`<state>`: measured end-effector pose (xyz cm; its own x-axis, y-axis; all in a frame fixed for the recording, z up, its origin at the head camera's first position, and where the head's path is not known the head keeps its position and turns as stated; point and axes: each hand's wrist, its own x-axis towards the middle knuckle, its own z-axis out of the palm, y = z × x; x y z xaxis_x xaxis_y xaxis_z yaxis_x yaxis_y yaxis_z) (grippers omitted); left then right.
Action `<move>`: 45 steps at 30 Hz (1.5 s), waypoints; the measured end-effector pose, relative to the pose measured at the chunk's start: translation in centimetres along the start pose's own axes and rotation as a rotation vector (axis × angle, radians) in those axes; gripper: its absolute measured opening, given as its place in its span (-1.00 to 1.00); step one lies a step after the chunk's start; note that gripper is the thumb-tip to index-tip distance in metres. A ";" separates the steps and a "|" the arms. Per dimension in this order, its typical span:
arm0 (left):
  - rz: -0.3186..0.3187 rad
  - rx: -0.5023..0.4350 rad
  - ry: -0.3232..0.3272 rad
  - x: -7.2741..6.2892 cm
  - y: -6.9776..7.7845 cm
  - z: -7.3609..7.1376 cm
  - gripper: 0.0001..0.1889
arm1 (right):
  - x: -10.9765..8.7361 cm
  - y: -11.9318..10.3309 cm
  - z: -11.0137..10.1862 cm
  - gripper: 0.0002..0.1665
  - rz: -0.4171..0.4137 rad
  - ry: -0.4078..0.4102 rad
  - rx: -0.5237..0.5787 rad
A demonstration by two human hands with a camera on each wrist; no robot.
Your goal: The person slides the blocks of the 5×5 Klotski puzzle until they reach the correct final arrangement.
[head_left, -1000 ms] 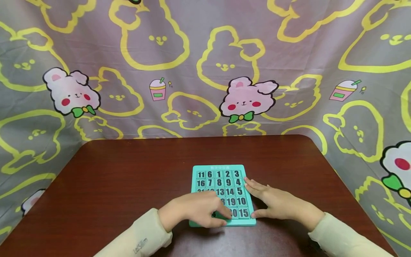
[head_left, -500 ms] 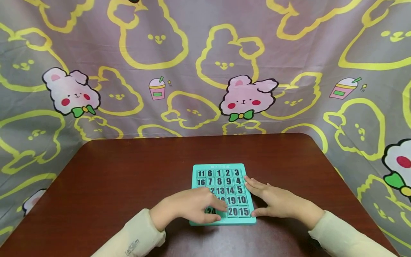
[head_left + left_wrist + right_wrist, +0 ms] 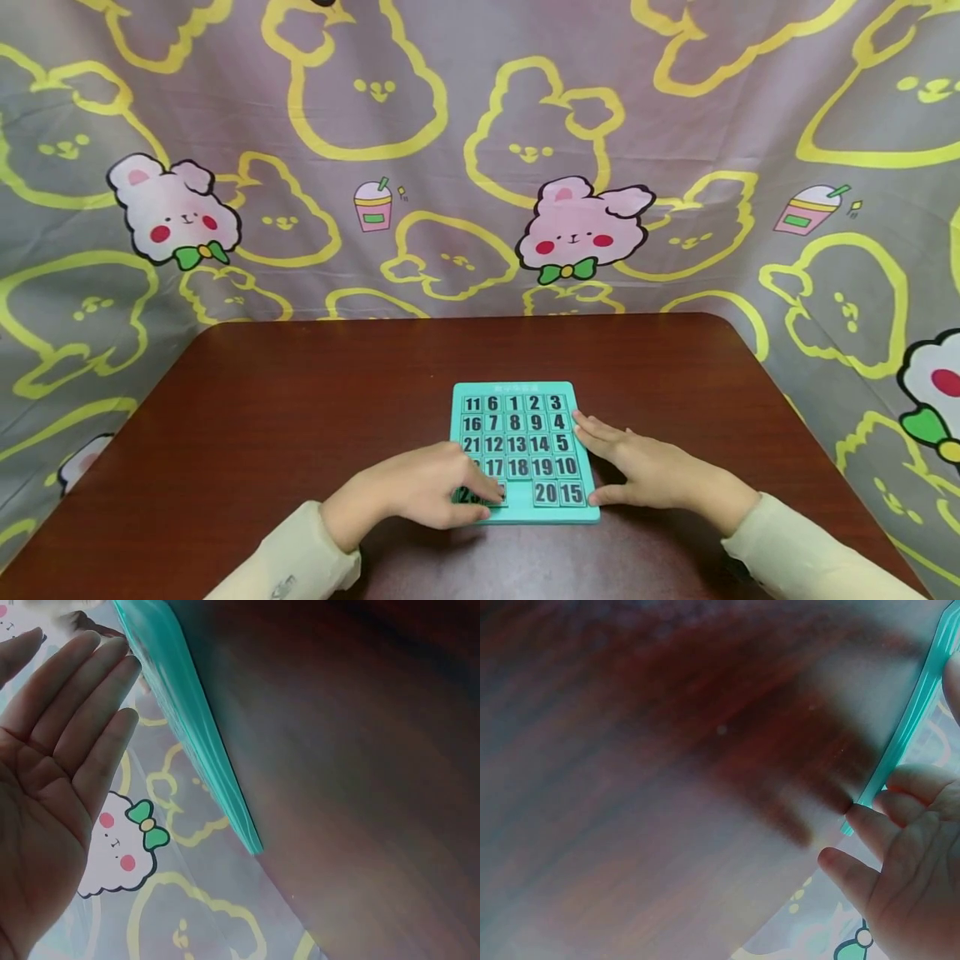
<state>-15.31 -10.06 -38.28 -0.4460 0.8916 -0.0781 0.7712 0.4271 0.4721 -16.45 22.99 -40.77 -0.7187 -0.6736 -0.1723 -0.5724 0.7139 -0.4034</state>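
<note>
A turquoise number sliding puzzle [image 3: 555,516] lies flat on the table, its numbered tiles facing up. In its bottom row a bare gap [image 3: 519,495] stands left of the 20 tile [image 3: 546,494]. My left hand [image 3: 416,485] reaches over the lower left corner, index fingertip on the partly covered tile beside that gap. The left wrist view shows the left hand [image 3: 52,772] with fingers extended near the puzzle's side [image 3: 187,705]. My right hand [image 3: 648,471] rests along the puzzle's right edge, fingers spread; the right wrist view has its fingers at the turquoise edge [image 3: 907,724].
The brown wooden table [image 3: 315,392] extends around the puzzle on all sides. A grey curtain [image 3: 442,125] with yellow outlines and cartoon rabbits hangs behind the table and along both sides.
My left hand has moved left along the bottom row, from beside the 20 tile past the gap, uncovering more tiles. The right hand stays at the right edge.
</note>
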 end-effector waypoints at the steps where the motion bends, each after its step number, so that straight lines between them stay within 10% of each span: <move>1: 0.006 0.004 0.001 0.1 0.0 0.0 -0.70 | 0.0 0.0 0.0 0.12 0.000 0.001 -0.001; 22: 0.085 0.027 -0.017 2.3 0.7 0.7 -0.65 | 0.2 0.0 0.2 0.12 -0.002 0.008 -0.006; 45: -0.029 -0.052 0.123 -3.7 -1.2 -0.1 -0.71 | 0.0 0.1 0.1 0.12 -0.010 0.011 0.000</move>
<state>-14.61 -13.93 -38.46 -0.5228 0.8523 0.0140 0.7338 0.4416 0.5163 -16.49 23.08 -40.91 -0.7174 -0.6784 -0.1582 -0.5796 0.7073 -0.4048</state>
